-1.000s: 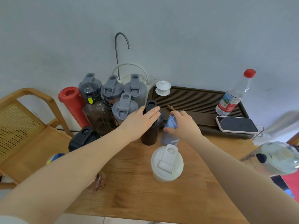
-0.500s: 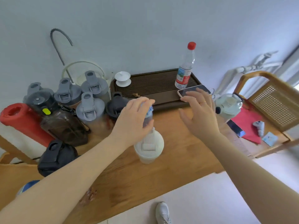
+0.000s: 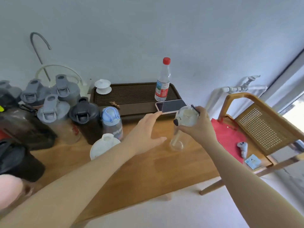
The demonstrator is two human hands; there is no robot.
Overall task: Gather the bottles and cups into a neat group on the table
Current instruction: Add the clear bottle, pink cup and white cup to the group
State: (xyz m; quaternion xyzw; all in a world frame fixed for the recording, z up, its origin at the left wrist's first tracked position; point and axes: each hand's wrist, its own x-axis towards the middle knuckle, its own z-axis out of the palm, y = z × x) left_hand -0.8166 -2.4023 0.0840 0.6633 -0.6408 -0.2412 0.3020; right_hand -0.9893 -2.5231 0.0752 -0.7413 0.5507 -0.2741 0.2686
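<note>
Over on the table's [image 3: 148, 170] right side, right hand [image 3: 199, 127] grips the clear bottle's [image 3: 181, 129] lid while left hand [image 3: 144, 132] hovers open, so swinging it toward the cluster could topple the blue-lidded bottle [image 3: 112, 122].

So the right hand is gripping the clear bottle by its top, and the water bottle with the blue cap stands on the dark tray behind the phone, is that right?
Not quite: the cap is red, not blue. The head view shows the water bottle with a red cap standing on the dark tray behind the phone. The rest holds: the right hand has its grip on the top of the clear bottle.
</note>
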